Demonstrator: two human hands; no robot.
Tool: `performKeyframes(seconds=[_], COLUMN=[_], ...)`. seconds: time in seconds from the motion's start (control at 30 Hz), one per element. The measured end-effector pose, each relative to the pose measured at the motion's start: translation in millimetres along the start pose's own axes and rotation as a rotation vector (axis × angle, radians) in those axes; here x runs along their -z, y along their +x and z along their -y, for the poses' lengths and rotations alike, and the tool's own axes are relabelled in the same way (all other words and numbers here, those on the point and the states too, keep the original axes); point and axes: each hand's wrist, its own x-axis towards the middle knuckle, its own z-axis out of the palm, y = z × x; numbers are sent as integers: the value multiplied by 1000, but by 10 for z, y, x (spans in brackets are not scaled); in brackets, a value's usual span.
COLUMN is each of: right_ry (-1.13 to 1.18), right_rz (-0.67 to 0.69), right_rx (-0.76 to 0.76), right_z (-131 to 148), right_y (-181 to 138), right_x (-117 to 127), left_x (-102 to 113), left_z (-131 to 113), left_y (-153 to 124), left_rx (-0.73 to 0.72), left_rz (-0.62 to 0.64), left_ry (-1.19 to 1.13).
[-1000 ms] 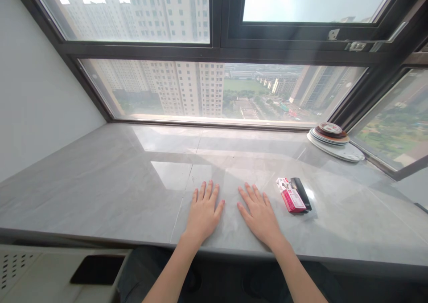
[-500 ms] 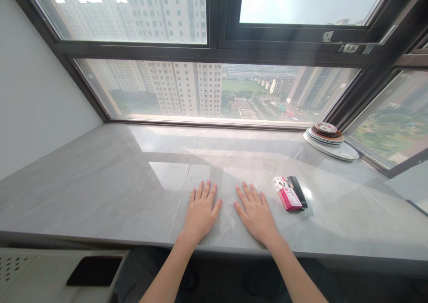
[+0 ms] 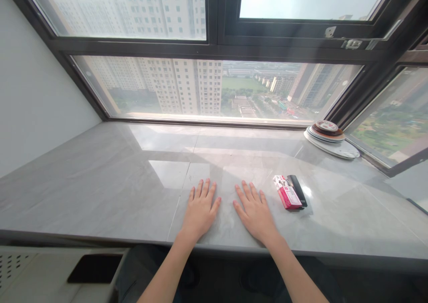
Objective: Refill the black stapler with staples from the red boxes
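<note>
My left hand (image 3: 199,209) lies flat, palm down, on the grey stone window ledge (image 3: 100,182), fingers stretched out and holding nothing. Beside it my right hand (image 3: 256,211) lies flat the same way, also open and holding nothing. Just to the right of my right hand, a small gap away, a red and white box (image 3: 287,192) lies on the ledge. A slim black object (image 3: 298,190) rests against the box's right side.
A stack of round plates (image 3: 329,136) sits at the ledge's far right corner by the window. Dark window frames (image 3: 214,49) run along the back. A white wall (image 3: 36,93) closes the left side. Below the ledge at left is a pale unit (image 3: 40,272) with a dark recess.
Both hands stay flat on the ledge. Only the view has shifted slightly, so everything sits a little further left in the picture.
</note>
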Motion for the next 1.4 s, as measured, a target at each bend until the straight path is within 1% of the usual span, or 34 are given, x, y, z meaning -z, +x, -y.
performKeyframes(seconds=[1.2,1.3,1.4], right_ry=[3,50,212], right_rz=[-4,-25,-10], right_rx=[-7,-5,17], right_z=[18,42,-38], right_y=[-2,5,53], right_x=[-16,7,169], left_x=[18,12,3], left_z=[-9,-5,1], left_y=[1,5,7], left_rx=[-5,-2,3], left_rz=[0,-4,-10], left_ry=[2,-11,-28])
